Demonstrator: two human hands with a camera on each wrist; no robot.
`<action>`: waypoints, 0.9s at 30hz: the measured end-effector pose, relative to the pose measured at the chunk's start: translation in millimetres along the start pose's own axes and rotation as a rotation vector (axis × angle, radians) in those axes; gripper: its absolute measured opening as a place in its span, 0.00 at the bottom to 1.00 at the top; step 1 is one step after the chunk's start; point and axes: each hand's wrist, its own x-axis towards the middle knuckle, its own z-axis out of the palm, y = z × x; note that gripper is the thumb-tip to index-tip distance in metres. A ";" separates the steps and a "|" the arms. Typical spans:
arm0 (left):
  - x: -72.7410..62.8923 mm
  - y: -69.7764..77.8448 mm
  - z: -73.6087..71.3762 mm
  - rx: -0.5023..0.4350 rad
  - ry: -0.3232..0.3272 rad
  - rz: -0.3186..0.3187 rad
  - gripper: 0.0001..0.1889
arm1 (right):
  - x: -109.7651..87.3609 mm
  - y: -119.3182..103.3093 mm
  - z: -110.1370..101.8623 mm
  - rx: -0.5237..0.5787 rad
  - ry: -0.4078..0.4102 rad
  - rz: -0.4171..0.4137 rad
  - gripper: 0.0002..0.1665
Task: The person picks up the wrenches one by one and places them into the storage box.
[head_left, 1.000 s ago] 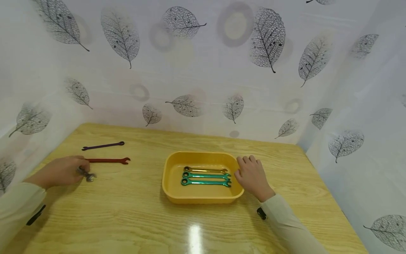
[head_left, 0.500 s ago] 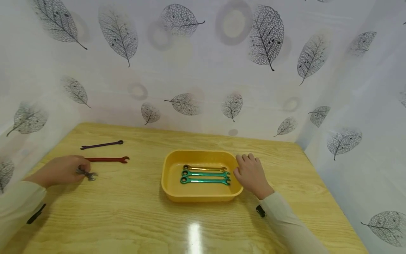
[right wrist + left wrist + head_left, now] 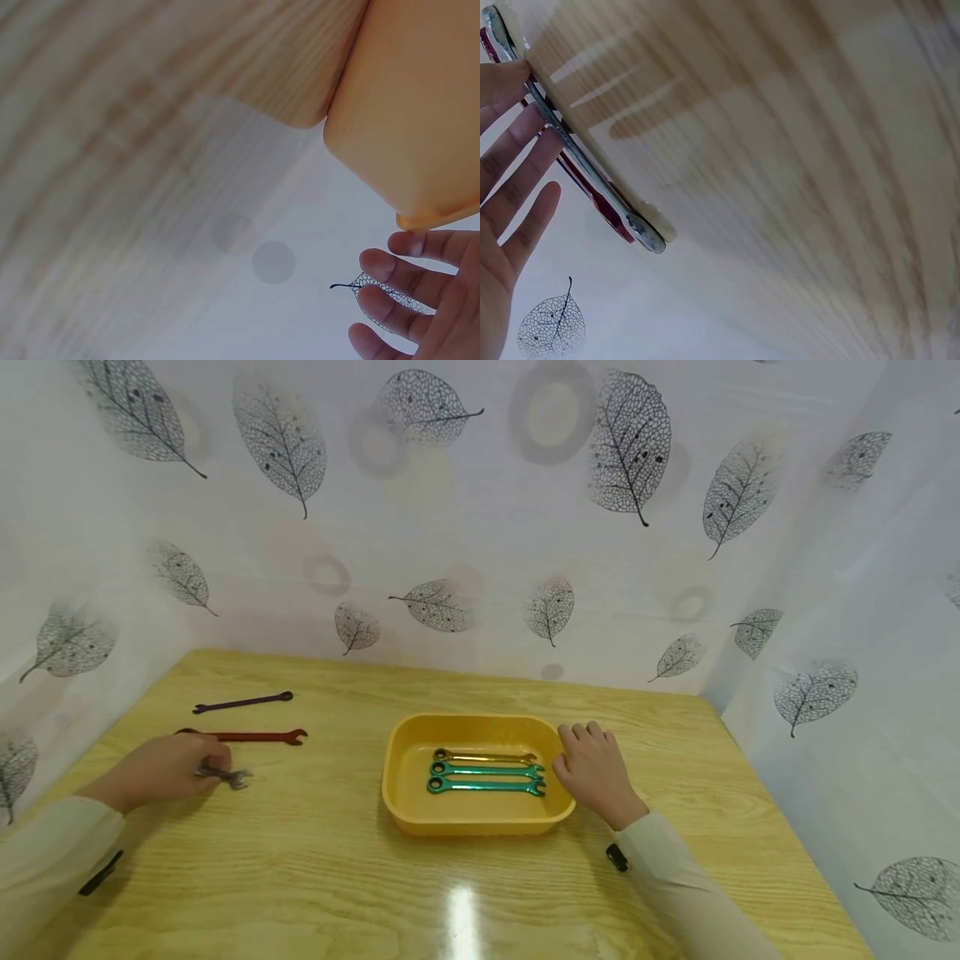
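My left hand (image 3: 168, 768) pinches a silver combination wrench (image 3: 225, 775) just above the table; its open end sticks out past the fingertips. The wrist view shows the silver wrench (image 3: 592, 172) between thumb and fingers. Just behind lies a red wrench (image 3: 258, 737), partly hidden by the hand. Farther back is a purple wrench (image 3: 243, 702). At the table's middle stands a yellow plastic basin (image 3: 480, 827) with a gold wrench (image 3: 487, 757) and two green wrenches (image 3: 487, 786) inside. My right hand (image 3: 597, 777) holds the basin's right rim, thumb on the inner side, fingers outside.
The wood-grain table (image 3: 330, 877) reaches a leaf-patterned curtain (image 3: 480, 527) at the back and both sides. A bright light reflection falls on the tabletop in front of the basin.
My left hand has moved slightly right with the silver wrench, uncovering the red wrench's left end. The right hand stays at the basin's rim.
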 end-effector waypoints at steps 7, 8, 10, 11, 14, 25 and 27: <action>0.1 7.9 -0.5 -0.010 -0.006 0.000 0.10 | -0.3 -0.3 1.3 0.006 -0.005 0.001 0.04; 0.3 9.0 -0.6 -0.006 -0.006 0.002 0.10 | -0.5 -0.3 1.7 0.008 -0.006 0.003 0.04; 1.4 11.4 -0.4 -0.004 -0.001 0.006 0.12 | -0.9 -0.1 2.4 0.010 -0.008 0.005 0.04; 2.0 12.6 -0.3 -0.006 0.001 0.009 0.13 | -1.1 -0.1 2.6 0.010 -0.010 0.006 0.04; 4.7 17.5 0.2 -0.016 0.000 0.011 0.15 | -1.5 0.0 2.9 0.006 -0.015 0.008 0.05; 9.0 17.9 4.0 -0.109 -0.017 -0.016 0.08 | -0.7 -0.4 0.6 0.017 -0.003 -0.001 0.05; 6.2 11.1 4.8 -0.158 -0.037 -0.046 0.06 | -0.5 -0.6 0.3 0.018 -0.010 0.004 0.05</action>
